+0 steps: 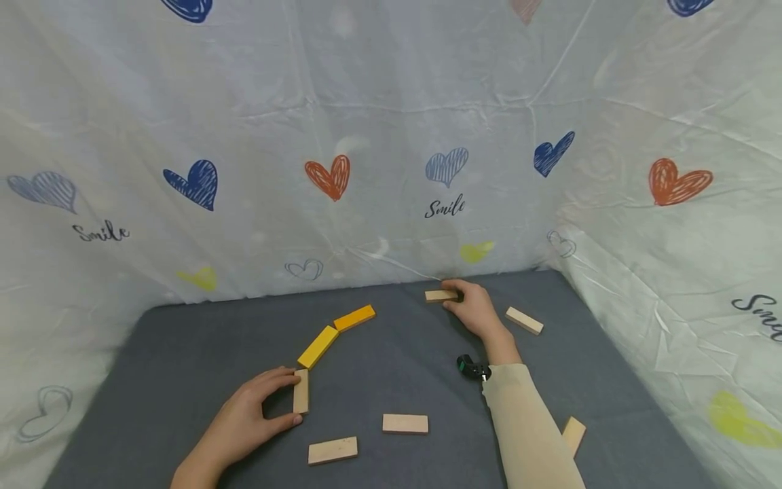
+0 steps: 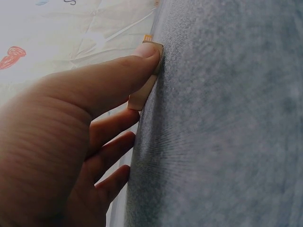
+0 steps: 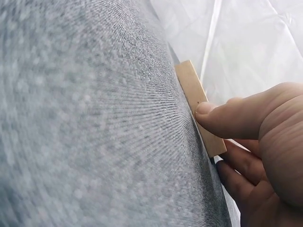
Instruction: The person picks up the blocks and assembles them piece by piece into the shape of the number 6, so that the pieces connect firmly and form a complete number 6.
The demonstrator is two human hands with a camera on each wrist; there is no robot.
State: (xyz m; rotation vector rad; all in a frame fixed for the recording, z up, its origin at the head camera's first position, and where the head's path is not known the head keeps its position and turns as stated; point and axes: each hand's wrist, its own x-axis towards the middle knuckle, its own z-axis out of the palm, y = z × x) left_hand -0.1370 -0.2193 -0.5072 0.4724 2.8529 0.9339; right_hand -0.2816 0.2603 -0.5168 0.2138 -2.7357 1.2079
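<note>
Left grip (image 1: 246,413) pinches plain block (image 1: 301,394) by both ends; right grip (image 1: 476,310) pinches far block (image 1: 438,296), apparently near right end.

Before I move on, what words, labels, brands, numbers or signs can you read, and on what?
"Smile": white cloth, left side
"Smile": same cloth, right of centre
"Sm…": same cloth, right edge, cut off
Dark scrawl, left wrist view: cut off, unreadable
Black device: any marking too small
Blocks: nothing readable
</note>
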